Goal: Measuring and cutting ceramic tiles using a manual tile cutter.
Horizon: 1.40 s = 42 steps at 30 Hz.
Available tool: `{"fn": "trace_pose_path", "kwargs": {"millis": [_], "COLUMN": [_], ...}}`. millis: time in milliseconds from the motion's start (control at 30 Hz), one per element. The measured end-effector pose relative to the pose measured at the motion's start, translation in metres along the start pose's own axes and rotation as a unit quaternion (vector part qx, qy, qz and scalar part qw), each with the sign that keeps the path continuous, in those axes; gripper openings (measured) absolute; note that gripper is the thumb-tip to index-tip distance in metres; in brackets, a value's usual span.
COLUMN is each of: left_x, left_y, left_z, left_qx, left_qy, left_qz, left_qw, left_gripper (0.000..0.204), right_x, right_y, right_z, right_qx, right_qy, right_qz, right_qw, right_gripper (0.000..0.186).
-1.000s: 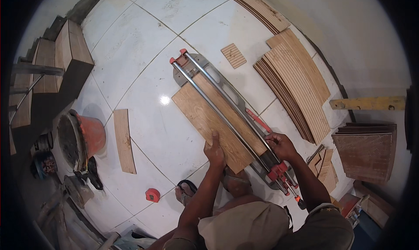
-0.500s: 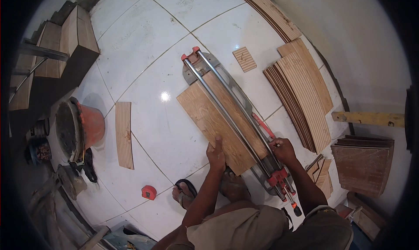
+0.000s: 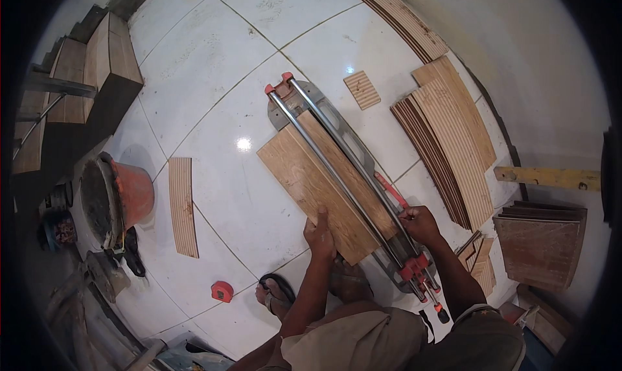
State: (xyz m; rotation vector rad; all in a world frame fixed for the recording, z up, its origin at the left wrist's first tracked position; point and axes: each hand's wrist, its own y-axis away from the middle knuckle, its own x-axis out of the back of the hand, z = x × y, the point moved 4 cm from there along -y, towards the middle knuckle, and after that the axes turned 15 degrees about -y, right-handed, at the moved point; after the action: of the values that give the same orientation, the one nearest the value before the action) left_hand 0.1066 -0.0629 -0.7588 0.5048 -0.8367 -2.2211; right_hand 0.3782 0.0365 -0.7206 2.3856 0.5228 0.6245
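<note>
A wood-look plank tile [image 3: 311, 184] lies on a manual tile cutter [image 3: 319, 104], under its two steel rails. My left hand [image 3: 321, 238] is closed on the tile's left edge near its close end, thumb on top. A thin straight line runs along the tile beside the left rail. My right hand [image 3: 420, 224] is at the cutter's right side, fingers closed by the lower end of a red bar [image 3: 391, 189]; what they hold is hidden. The cutter's red carriage [image 3: 414, 265] and black-tipped handle [image 3: 442, 314] sit at the near end of the rails.
Stacked tiles [image 3: 447, 154] lie along the right wall, with more brown tiles [image 3: 541, 244] leaning nearer. Cut pieces lie on the floor, a small one [image 3: 361, 90] and a long strip [image 3: 183, 206]. At left are a red tape measure [image 3: 222, 291], an orange bucket [image 3: 133, 189] and tiled steps [image 3: 116, 53].
A thin line now shows along the tile beside the left rail, and the left part of the tile sits slightly farther left. Both hands keep nearly the same places.
</note>
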Motion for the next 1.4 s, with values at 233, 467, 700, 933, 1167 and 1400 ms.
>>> {"fn": "trace_pose_path", "kwargs": {"millis": [233, 467, 700, 933, 1167, 1400], "left_x": [0.0, -0.002, -0.007, -0.003, 0.001, 0.005], "left_y": [-0.002, 0.0, -0.001, -0.013, -0.017, -0.017], "left_z": [0.0, 0.007, 0.018, 0.012, 0.009, 0.016], "left_qx": [-0.044, -0.036, -0.027, -0.024, -0.01, -0.035], "left_qy": [-0.046, -0.027, -0.012, 0.035, 0.047, 0.029], "left_qz": [-0.028, -0.035, -0.059, -0.097, -0.108, -0.097], "left_qw": [0.998, 0.998, 0.998, 0.994, 0.993, 0.994], "left_gripper": [0.06, 0.045, 0.058, 0.066, 0.072, 0.067], "right_x": [0.003, 0.002, 0.008, 0.01, 0.005, -0.003], "right_y": [0.001, -0.002, -0.011, -0.009, -0.006, -0.002], "right_z": [-0.004, 0.001, 0.001, -0.009, -0.004, -0.012], "right_qx": [-0.023, -0.016, -0.001, -0.055, -0.037, -0.031], "right_qy": [0.016, -0.016, 0.02, -0.097, -0.018, 0.002], "right_qz": [0.004, -0.014, -0.01, -0.046, -0.005, 0.012], "right_qw": [1.0, 1.0, 1.0, 0.993, 0.999, 0.999], "right_gripper": [0.013, 0.011, 0.016, 0.012, 0.01, 0.018]}}
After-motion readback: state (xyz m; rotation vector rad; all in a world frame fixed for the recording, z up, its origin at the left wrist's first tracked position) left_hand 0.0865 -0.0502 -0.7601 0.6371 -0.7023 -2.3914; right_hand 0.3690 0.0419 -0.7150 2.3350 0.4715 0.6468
